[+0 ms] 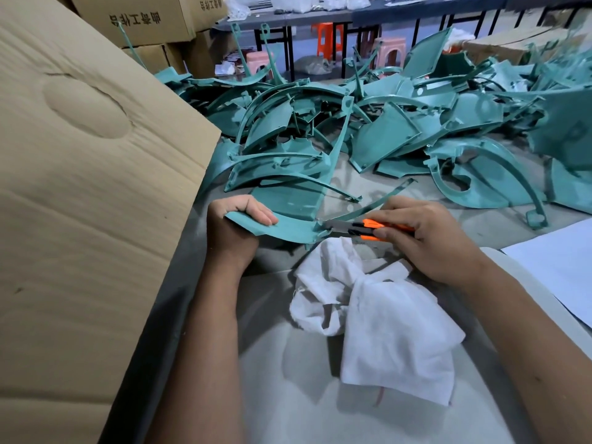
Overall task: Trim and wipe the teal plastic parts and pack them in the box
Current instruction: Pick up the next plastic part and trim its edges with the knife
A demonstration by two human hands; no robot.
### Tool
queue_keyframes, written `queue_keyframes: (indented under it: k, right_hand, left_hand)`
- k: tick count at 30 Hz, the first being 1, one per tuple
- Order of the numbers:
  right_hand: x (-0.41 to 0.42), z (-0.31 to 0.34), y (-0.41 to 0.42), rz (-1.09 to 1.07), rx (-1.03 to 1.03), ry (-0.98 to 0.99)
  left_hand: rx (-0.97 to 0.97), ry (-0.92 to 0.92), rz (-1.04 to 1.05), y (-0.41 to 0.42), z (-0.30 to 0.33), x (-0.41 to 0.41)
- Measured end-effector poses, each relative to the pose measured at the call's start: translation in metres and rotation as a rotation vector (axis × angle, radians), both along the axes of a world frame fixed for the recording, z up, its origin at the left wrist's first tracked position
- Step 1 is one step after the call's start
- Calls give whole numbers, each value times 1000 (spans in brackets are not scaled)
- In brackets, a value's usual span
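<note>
My left hand (235, 224) grips the near left end of a curved teal plastic part (288, 216), fingers curled over its rim. My right hand (426, 238) holds an orange utility knife (368, 230), its blade touching the part's right edge. A crumpled white cloth (378, 318) lies on the grey table just below both hands. A large heap of teal parts (368, 123) covers the table beyond. The cardboard box (80, 187) stands at the left, its flap leaning toward me; its inside is hidden.
A white sheet (557, 264) lies at the table's right edge. Stacked cartons (137, 20) stand at the back left. Dark tables with orange and pink stools (326, 36) are further back. Bare grey table (320, 411) shows near me.
</note>
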State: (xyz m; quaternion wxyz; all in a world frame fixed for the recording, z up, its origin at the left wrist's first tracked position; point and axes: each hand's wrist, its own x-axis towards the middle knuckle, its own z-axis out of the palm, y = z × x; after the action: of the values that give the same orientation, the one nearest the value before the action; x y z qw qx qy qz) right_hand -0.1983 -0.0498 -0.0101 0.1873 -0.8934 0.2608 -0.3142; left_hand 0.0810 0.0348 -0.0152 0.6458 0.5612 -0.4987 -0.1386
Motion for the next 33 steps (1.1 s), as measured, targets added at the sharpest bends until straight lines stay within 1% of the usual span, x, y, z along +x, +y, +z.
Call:
queue_keyframes:
  k: [2,4,8,13,15,17,18,20,22,23,25,26,27,28,30,31,32,33]
  right_hand:
    - [1,-2,0,-67,11,-75]
    - [4,-1,2,-169,-26,-150]
    - [21,-1,16,-283,-160,-134]
    - [33,0,26,-296,-200,-143]
    - [34,-2,26,-290,-183,-129]
    - [35,-5,25,-309,-189,-140]
    - [35,-5,25,-334,-216,-179]
    - [34,-1,24,-391,-279,-321]
    - [31,5,26,-427,-342,-466]
    - [31,6,27,-402,-335,-544]
    - [31,8,33,-304,-209,-682]
    - [32,9,35,-281,-159,-705]
    - [32,9,35,-292,-142,-660]
    - [32,7,33,-332,-157,-529]
    - [32,-2,25,-411,-162,-166]
    - [32,-5,22,-430,-150,-37]
    - [32,-7,20,-438,-141,33]
    - [32,-9,19,-442,-138,65]
  left_hand:
    - [0,-6,80,0,0,-2]
    - [11,30,173,-3,0,-6]
    - [80,129,339,-11,-2,-8]
    - [87,185,388,-13,-5,-9]
    - [40,192,383,-12,-3,-14]
    - [-61,163,334,-9,0,-20]
    - [-118,135,299,-8,1,-22]
    - [-222,78,235,-6,3,-24]
    - [-283,41,190,-4,6,-26]
    - [-297,32,183,-4,7,-28]
    - [-330,12,212,-3,8,-29]
    - [-354,-9,237,-3,8,-29]
    - [-376,-44,261,-3,8,-28]
    - [-390,-92,278,-3,8,-26]
    - [-382,-196,300,-4,6,-25]
    - [-366,-229,309,-4,5,-25]
    - [-350,-241,316,-4,4,-25]
    - [-339,-242,319,-4,4,-24]
